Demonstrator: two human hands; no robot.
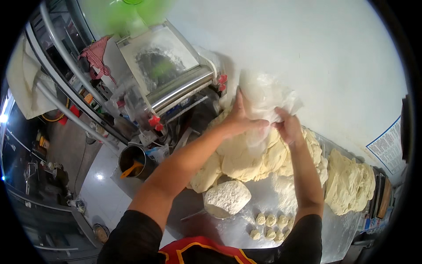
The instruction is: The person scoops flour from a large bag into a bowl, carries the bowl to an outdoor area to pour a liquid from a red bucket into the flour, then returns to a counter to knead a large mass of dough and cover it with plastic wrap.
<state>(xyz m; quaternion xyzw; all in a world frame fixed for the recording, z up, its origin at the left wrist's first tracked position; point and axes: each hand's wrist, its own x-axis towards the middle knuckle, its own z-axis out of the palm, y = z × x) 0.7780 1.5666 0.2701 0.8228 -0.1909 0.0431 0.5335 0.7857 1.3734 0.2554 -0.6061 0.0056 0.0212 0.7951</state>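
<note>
A crumpled clear plastic bag is lifted in front of the white wall, above a large mass of pale dough. My left hand grips the bag's left side, its thumb across the front and its other fingers partly hidden. The bag's lower right side is pinched in my right hand. Below the dough mass sits a bowl heaped with flour. Several small dough pieces lie in rows near the table's front edge, some hidden by my right forearm. Farther right rests another dough slab.
A dough sheeter with red knobs stands behind on the left. Near my left forearm is a metal pot holding an orange-handled utensil. The metal table is dusted with flour. A blurred green object is at the top.
</note>
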